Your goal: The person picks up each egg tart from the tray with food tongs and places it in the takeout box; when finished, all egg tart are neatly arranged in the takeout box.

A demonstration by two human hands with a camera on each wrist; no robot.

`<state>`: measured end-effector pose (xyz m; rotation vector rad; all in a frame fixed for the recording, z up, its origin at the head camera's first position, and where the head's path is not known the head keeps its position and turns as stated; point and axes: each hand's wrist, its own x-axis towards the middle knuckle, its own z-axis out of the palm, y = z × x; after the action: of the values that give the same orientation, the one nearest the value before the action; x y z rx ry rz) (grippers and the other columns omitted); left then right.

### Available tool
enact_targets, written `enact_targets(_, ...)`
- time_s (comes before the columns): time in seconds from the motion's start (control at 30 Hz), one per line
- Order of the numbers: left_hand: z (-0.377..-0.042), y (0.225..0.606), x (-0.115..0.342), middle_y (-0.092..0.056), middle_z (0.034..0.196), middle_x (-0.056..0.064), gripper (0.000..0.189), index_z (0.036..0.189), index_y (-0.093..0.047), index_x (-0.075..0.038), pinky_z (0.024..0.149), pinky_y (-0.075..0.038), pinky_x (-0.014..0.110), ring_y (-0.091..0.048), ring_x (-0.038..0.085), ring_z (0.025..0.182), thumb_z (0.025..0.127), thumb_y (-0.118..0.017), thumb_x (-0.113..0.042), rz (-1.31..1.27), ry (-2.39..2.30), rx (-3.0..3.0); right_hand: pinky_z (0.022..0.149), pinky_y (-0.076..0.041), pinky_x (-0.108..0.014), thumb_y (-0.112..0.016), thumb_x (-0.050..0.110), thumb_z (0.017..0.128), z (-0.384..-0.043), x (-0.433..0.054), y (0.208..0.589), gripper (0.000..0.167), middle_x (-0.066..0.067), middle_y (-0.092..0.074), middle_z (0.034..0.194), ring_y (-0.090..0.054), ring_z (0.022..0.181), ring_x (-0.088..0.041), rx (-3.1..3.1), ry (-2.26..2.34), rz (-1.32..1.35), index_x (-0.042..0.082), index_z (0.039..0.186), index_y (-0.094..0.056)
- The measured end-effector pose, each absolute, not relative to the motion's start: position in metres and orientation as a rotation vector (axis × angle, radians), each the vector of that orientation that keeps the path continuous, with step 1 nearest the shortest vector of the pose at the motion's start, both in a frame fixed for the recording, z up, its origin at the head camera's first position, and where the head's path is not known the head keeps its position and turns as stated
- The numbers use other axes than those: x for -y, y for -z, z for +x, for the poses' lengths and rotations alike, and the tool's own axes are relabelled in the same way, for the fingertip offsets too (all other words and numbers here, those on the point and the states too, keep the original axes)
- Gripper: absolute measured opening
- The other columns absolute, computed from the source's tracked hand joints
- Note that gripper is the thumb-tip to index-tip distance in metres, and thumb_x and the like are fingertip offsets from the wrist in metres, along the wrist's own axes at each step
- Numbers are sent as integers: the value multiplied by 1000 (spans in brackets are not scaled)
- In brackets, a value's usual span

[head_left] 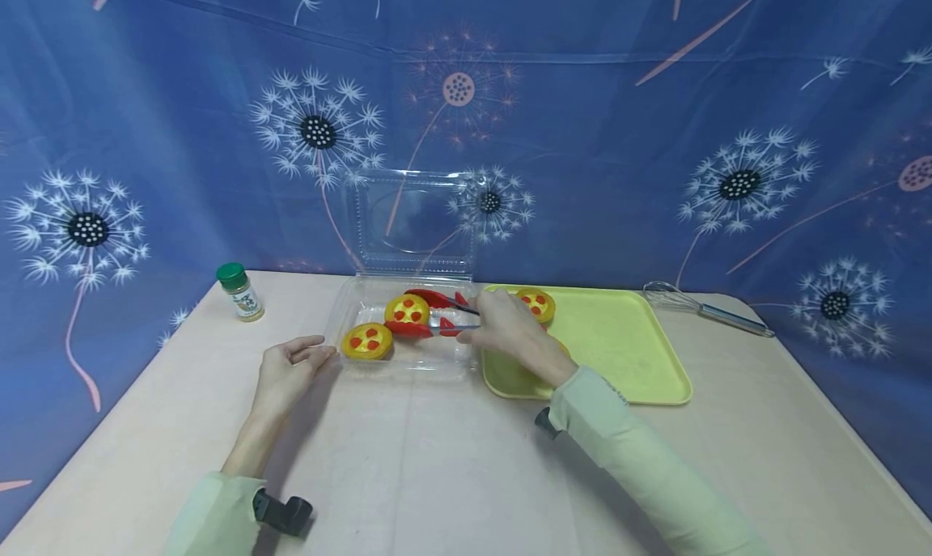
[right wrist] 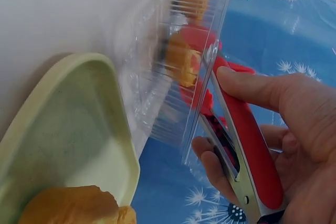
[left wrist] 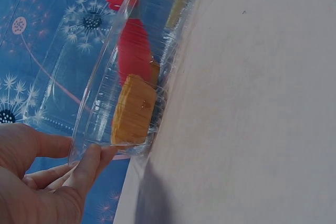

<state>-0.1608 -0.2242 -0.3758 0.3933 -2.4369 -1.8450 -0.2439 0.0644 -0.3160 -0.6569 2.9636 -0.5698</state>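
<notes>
In my right hand (head_left: 510, 327) I hold red-tipped tongs (right wrist: 244, 135), thumb on one arm and fingers on the other. The tong tips lie on either side of an egg tart (head_left: 406, 309) with red spots, inside a clear plastic box (head_left: 444, 363). Whether they squeeze the tart I cannot tell. A second tart (head_left: 367, 341) sits in the box's front left corner. My left hand (head_left: 287, 378) pinches the box's left rim between thumb and fingers, as the left wrist view shows. The box's clear lid (head_left: 415, 224) stands raised at the back.
Right of the box lies a yellow tray (head_left: 619, 345) with a tart (head_left: 537, 305) at its back left and another (right wrist: 73, 205) partly hidden under my right arm. A whisk (head_left: 713, 309) lies at the far right. A green-capped shaker bottle (head_left: 242, 293) stands at the back left.
</notes>
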Motion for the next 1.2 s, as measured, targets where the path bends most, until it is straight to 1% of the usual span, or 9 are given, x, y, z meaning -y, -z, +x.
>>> enact_targets(0.13, -161, 376, 224, -69, 113, 22, 41, 132, -48, 15, 76, -56, 16, -64, -4, 80, 99, -54, -8, 385, 1857, 2421, 48, -36, -22, -84, 29, 77, -248, -66, 316, 28, 2, -50, 61, -47, 54, -13, -2947, 539, -650, 8, 84, -66)
enact_targets(0.33, -161, 377, 224, -67, 116, 24, 41, 133, -48, 14, 78, -57, 17, -65, -2, 82, 98, -54, -7, 383, 1869, 2417, 45, -31, -21, -84, 30, 77, -250, -70, 317, 37, 3, -44, 59, -40, 49, -12, -2915, 515, -636, 2, 98, -71)
enact_targets(0.5, -161, 377, 224, -67, 117, 23, 42, 134, -48, 13, 78, -56, 17, -64, -2, 83, 99, -55, -9, 406, 1858, 2433, 55, -41, -23, -84, 33, 77, -251, -76, 316, 51, -4, -65, 81, -49, 62, -14, -2912, 513, -636, 2, 115, -69)
enact_targets(0.57, -161, 377, 225, -67, 118, 23, 42, 134, -48, 13, 79, -57, 18, -65, -2, 83, 99, -55, -9, 411, 1863, 2432, 56, -42, -24, -84, 33, 76, -251, -79, 316, 53, -6, -67, 85, -50, 63, -15, -2906, 524, -637, 3, 117, -68)
enact_targets(0.67, -161, 377, 225, -66, 118, 23, 42, 134, -47, 13, 80, -57, 19, -65, -1, 84, 99, -55, -8, 409, 1872, 2426, 54, -39, -24, -84, 32, 76, -251, -82, 315, 48, -3, -63, 77, -48, 60, -14, -2904, 534, -661, 4, 111, -70)
enact_targets(0.8, -161, 376, 225, -67, 118, 23, 42, 134, -47, 13, 79, -57, 18, -65, -1, 85, 99, -54, -8, 406, 1872, 2421, 49, -29, -24, -84, 31, 76, -250, -87, 313, 40, 1, -42, 63, -37, 54, -14, -2907, 515, -697, 6, 104, -68)
enact_targets(0.9, -162, 376, 225, -67, 117, 23, 42, 134, -47, 13, 79, -56, 17, -65, -2, 84, 99, -54, -9, 406, 1872, 2418, 46, -28, -23, -84, 32, 77, -249, -91, 309, 48, 2, -38, 60, -36, 52, -14, -2911, 471, -711, 6, 114, -68)
enact_targets(1.03, -162, 377, 226, -68, 114, 21, 42, 133, -48, 14, 77, -56, 16, -64, -4, 81, 98, -55, -8, 406, 1880, 2404, 44, -31, -23, -84, 34, 76, -248, -97, 304, 57, 3, -44, 59, -38, 50, -13, -2920, 423, -757, 5, 122, -66)
enact_targets(1.2, -161, 377, 225, -70, 112, 20, 43, 133, -48, 15, 74, -55, 13, -63, -7, 78, 98, -56, -9, 403, 1883, 2398, 42, -25, -21, -84, 32, 77, -247, -106, 300, 66, 5, -33, 53, -29, 44, -10, -2918, 399, -819, 2, 131, -61)
